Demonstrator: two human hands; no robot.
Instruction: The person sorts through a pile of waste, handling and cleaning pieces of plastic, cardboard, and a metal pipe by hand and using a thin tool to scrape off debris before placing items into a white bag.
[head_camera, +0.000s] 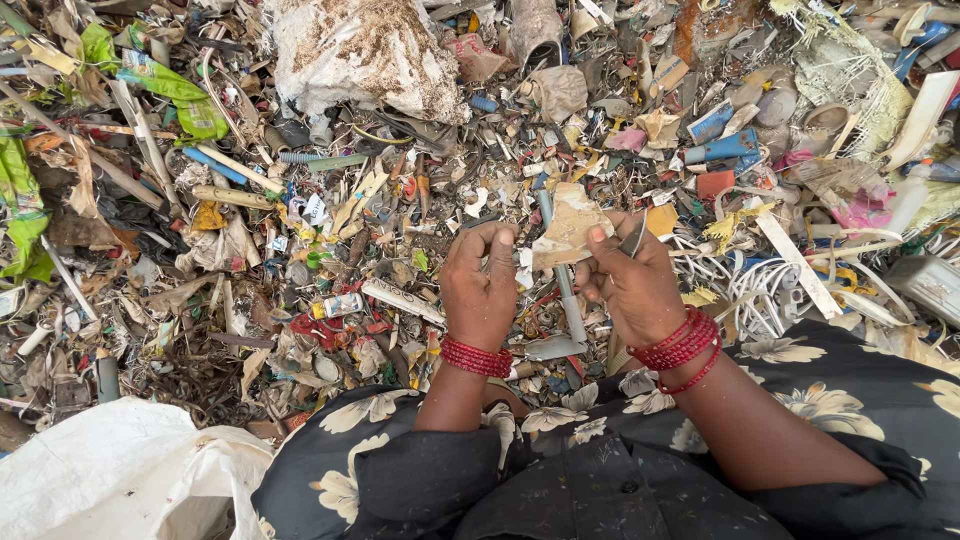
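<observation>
While scrap (300, 250) surrounds, hands (560, 280) pinch a tan scrap piece (567, 228).

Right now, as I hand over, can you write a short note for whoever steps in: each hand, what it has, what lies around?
Left hand: fingers curled shut, pinching the edge of a tan scrap of torn wrapper.
Right hand: grip on the same scrap, plus a thin dark strip between the fingers.
Scrap held above the heap of mixed plastic waste.
Nearby: white sack at lower left, white cords at right, dirty white bag at the top.
Done: scrap lifted clear of the heap. Left: scrap not yet put down or separated.
</observation>
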